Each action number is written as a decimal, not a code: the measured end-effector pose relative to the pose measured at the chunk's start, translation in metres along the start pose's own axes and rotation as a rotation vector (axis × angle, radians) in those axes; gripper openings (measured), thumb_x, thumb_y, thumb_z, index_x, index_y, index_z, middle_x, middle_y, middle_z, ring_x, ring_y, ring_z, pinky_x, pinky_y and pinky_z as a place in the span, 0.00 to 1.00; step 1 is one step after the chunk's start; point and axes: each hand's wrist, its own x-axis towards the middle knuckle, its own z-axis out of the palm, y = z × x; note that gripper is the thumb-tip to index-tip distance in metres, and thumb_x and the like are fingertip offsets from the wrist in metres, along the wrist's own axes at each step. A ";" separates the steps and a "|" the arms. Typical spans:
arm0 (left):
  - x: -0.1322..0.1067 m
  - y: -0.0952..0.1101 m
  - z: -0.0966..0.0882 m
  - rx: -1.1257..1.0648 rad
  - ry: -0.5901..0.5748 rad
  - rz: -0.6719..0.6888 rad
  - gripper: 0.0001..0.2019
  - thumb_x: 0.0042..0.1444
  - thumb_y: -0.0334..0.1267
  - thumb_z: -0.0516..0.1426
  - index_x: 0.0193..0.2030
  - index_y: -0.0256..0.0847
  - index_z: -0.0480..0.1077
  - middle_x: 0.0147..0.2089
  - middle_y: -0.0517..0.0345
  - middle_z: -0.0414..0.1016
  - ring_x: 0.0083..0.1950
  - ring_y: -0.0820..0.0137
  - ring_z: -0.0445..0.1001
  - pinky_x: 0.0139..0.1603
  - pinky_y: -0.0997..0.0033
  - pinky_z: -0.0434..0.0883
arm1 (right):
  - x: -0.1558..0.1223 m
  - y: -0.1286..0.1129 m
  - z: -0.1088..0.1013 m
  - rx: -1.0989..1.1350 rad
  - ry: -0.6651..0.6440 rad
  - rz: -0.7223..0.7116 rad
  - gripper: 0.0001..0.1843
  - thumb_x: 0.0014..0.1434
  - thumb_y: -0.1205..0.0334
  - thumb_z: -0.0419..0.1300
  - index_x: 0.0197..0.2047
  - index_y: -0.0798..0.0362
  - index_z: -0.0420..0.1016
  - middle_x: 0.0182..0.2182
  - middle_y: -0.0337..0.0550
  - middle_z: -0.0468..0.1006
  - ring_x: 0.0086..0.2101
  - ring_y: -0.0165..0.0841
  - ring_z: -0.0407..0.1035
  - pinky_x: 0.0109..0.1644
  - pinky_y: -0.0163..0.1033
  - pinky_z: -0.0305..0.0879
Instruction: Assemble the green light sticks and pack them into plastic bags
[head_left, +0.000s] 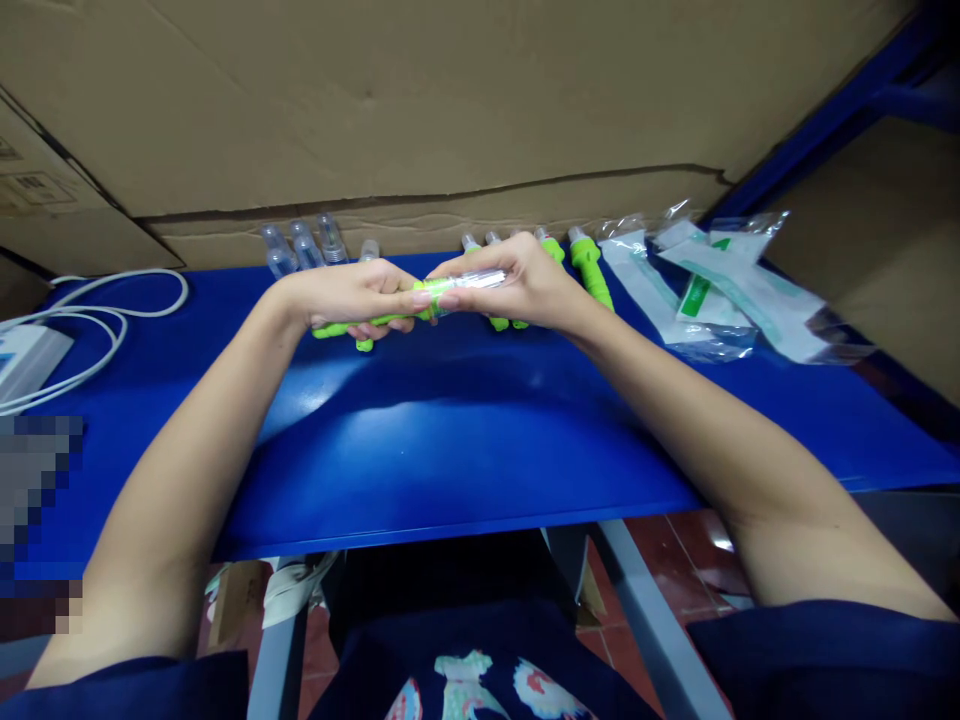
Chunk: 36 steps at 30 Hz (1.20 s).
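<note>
From the wearer, a white cable (114, 310) is seen toward ten o'clock, clear plastic pieces (306, 245) at eleven. At twelve, over the blue table (465, 460), a green stick (435, 287) is gripped in the left hand (367, 292), its clear end (484, 280) clasped in the right hand (529, 275). More green sticks (591, 270) are seen beyond; packets (739, 275) are spread at one.

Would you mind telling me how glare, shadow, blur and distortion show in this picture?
Head view: pale glare on the blue tabletop, darker shadow below the left hand and right hand; head view: highlights on the clear plastic packets, fine detail on the lime-green, clear-ended piece soft; head view: wide-angle stretching toward the edges, pixelation at lower left.
</note>
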 end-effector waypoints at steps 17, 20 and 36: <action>0.004 0.054 0.012 0.391 0.187 -0.041 0.18 0.69 0.53 0.56 0.51 0.41 0.77 0.37 0.52 0.79 0.41 0.59 0.79 0.39 0.66 0.68 | 0.011 -0.003 -0.027 -0.131 -0.434 0.203 0.25 0.64 0.41 0.70 0.29 0.55 0.78 0.19 0.35 0.71 0.19 0.21 0.59 0.23 0.32 0.50; 0.006 0.041 0.009 0.291 0.155 0.012 0.18 0.69 0.53 0.55 0.47 0.41 0.77 0.34 0.55 0.77 0.34 0.65 0.75 0.34 0.68 0.63 | 0.002 0.002 -0.023 -0.383 -0.319 -0.012 0.23 0.64 0.42 0.70 0.33 0.54 0.76 0.23 0.35 0.74 0.25 0.25 0.67 0.31 0.31 0.57; 0.010 0.032 0.006 0.126 0.078 0.020 0.22 0.63 0.56 0.57 0.45 0.37 0.77 0.29 0.57 0.70 0.29 0.69 0.64 0.34 0.67 0.53 | -0.040 0.020 -0.022 -0.809 -0.103 -0.243 0.19 0.72 0.52 0.58 0.61 0.52 0.70 0.52 0.52 0.80 0.49 0.48 0.78 0.51 0.56 0.76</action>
